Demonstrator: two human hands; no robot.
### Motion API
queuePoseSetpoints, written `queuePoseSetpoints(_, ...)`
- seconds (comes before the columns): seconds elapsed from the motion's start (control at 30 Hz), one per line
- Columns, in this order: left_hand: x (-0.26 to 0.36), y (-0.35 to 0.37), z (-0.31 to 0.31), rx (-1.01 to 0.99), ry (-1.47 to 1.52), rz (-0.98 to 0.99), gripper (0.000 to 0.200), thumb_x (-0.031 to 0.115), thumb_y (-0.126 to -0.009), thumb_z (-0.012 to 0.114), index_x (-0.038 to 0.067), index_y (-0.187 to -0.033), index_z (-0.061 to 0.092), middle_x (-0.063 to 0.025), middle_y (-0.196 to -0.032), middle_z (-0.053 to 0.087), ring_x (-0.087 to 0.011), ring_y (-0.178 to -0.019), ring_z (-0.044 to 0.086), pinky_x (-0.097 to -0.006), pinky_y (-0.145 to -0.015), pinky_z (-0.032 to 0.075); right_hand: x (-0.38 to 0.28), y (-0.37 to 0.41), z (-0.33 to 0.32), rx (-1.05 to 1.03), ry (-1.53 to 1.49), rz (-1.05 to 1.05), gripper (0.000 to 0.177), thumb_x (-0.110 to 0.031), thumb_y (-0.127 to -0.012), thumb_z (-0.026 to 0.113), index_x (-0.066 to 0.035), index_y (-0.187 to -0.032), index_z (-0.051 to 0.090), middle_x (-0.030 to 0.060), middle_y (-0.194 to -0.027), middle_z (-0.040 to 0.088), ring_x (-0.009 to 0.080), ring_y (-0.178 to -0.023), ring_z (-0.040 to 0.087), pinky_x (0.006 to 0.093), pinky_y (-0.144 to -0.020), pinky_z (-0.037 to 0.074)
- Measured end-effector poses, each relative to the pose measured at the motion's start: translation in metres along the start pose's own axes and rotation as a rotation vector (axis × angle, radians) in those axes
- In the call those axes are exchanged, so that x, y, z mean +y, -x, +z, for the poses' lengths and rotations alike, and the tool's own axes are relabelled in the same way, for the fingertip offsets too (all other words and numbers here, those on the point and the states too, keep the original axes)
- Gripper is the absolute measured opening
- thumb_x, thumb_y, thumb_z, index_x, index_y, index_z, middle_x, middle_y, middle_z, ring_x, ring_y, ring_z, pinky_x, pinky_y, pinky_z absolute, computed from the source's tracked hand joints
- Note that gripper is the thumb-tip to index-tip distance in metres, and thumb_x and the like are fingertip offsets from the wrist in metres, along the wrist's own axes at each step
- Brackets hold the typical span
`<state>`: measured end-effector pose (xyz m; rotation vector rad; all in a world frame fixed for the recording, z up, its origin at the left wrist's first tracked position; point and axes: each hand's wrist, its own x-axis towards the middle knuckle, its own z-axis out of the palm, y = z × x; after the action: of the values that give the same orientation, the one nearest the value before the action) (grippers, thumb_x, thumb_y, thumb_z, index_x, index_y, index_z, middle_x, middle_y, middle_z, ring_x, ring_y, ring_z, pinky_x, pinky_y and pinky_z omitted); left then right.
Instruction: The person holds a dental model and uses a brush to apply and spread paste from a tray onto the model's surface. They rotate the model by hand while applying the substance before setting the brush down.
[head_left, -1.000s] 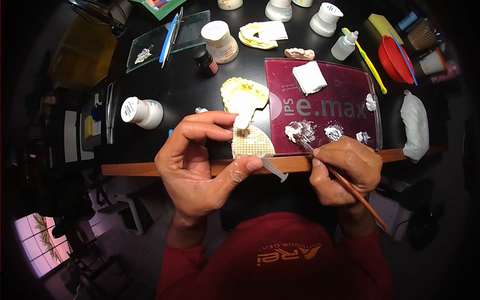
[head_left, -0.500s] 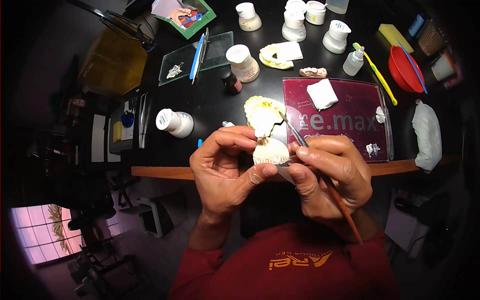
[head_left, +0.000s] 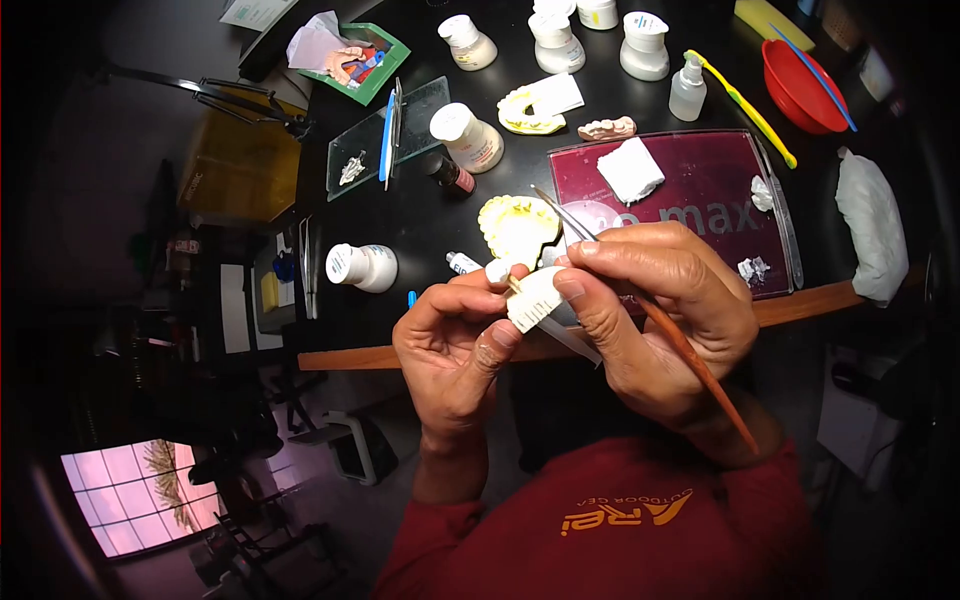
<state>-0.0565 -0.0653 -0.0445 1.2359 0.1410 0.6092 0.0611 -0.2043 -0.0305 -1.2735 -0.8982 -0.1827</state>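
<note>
My left hand [head_left: 445, 350] is closed, its fingertips on a small cream-coloured fan-shaped piece [head_left: 536, 300] with ridges along one edge. A short peg with a rounded white top [head_left: 498, 270] shows at its upper left, by my left index finger. My right hand [head_left: 675, 310] grips a thin brush [head_left: 690, 355] with a reddish-brown handle, while its thumb presses the fan-shaped piece from the right. The brush tip points up and left, overlapping the edge of a yellowish dental cast [head_left: 512, 228] behind. A clear strip [head_left: 570, 342] hangs below the ridged piece.
A maroon board [head_left: 690, 190] with a white block [head_left: 632, 170] lies behind my right hand. White jars [head_left: 467, 138] and a dropper bottle [head_left: 687, 90] stand further back. At the right are a red bowl [head_left: 800, 90] and a yellow toothbrush [head_left: 740, 105]. A wooden edge [head_left: 350, 357] borders the table.
The fan-shaped piece has turned, and my right thumb now lies over its upper right side. The white-topped peg shows more plainly. The brush tip has shifted up and left; the whole view has tilted.
</note>
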Motion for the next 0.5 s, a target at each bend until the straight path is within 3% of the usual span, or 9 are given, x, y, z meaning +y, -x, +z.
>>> queuePoseSetpoints(0.33,-0.005,-0.003,0.006,-0.045,0.058,0.027,0.032,0.002,-0.080,0.079,0.004,-0.091,0.049,-0.0276,-0.114,0.064,-0.0222,-0.103,0.066,-0.0340,-0.091,0.054,0.004,-0.003,-0.005,0.000,-0.084,-0.005,0.022,0.005,-0.080,0.075,0.001,-0.099,0.066,0.0143,-0.088,0.068,0.0186,-0.079,0.068,0.0273,-0.068,0.054)
queuePoseSetpoints(0.43,-0.008,-0.001,0.009,-0.015,0.064,0.038,0.034,0.004,-0.079,0.080,0.005,-0.090,0.048,-0.0277,-0.114,0.065,-0.0227,-0.102,0.067,-0.0341,-0.089,0.055,0.008,-0.003,-0.005,0.038,-0.070,-0.098,0.019,0.002,-0.082,0.073,0.001,-0.099,0.066,0.0146,-0.088,0.069,0.0227,-0.080,0.068,0.0308,-0.069,0.055)
queuePoseSetpoints(0.5,-0.011,-0.001,0.011,0.025,0.049,0.060,0.035,0.005,-0.079,0.081,0.006,-0.090,0.048,-0.0272,-0.114,0.064,-0.0229,-0.102,0.067,-0.0345,-0.090,0.055,0.006,-0.003,-0.014,0.003,-0.026,-0.140,0.016,-0.002,-0.087,0.066,0.000,-0.102,0.064,0.0146,-0.088,0.068,0.0260,-0.085,0.065,0.0381,-0.079,0.052)
